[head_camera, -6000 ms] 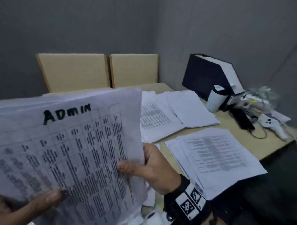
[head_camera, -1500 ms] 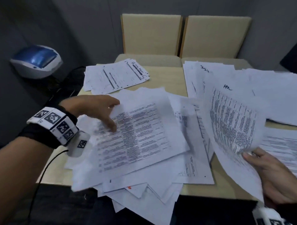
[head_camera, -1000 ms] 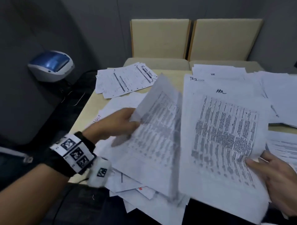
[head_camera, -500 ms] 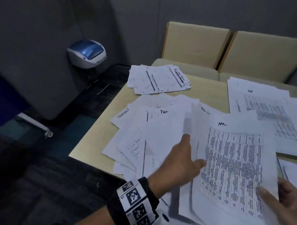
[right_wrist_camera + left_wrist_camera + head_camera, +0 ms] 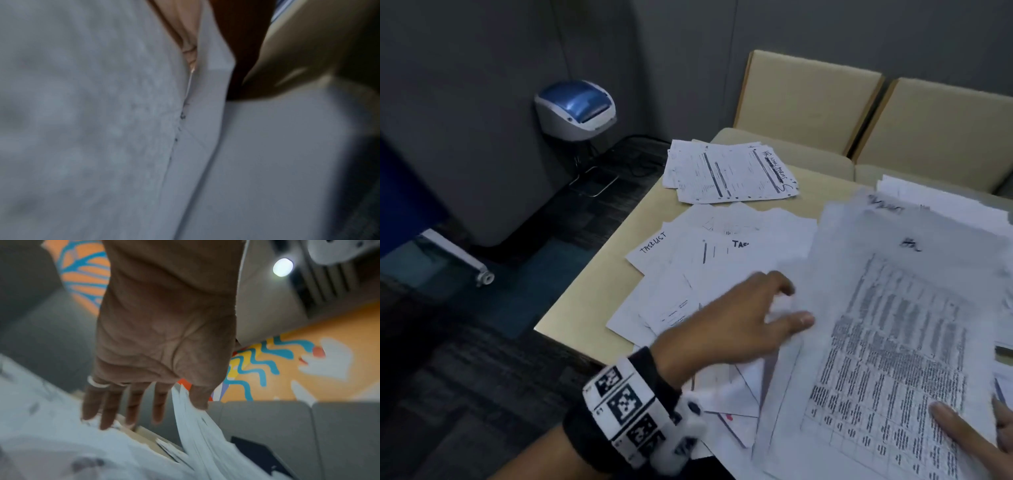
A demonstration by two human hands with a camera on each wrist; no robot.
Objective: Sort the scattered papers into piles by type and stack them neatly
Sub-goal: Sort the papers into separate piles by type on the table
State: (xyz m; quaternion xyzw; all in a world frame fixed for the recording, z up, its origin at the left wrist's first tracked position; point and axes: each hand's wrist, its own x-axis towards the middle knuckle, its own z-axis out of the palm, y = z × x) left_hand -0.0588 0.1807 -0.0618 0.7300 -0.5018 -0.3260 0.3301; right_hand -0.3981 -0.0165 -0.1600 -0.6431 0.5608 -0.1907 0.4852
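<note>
My right hand (image 5: 962,431) grips a sheaf of printed table sheets (image 5: 893,342) at its lower right corner, thumb on top; the top sheet carries a handwritten mark. The sheaf is held tilted above the beige table (image 5: 599,281). My left hand (image 5: 792,303) hovers at the sheaf's left edge with its fingers straight and spread. In the left wrist view the sheaf's edge (image 5: 197,431) runs between the thumb and the fingers (image 5: 131,405). Scattered sheets (image 5: 688,274), some marked "TASKLIST", lie under the left hand. The right wrist view is blurred paper (image 5: 82,129).
A fanned pile of forms (image 5: 729,174) lies at the table's far edge. More sheets (image 5: 941,202) lie at the far right. Two beige chairs (image 5: 808,92) stand behind the table. A blue and white device (image 5: 575,109) stands left, off the table, above the dark floor.
My left hand lifted a sheet off the scattered heap and brought it against the sheaf in my right hand, then spread its fingers at the sheaf's edge. The view swung left.
</note>
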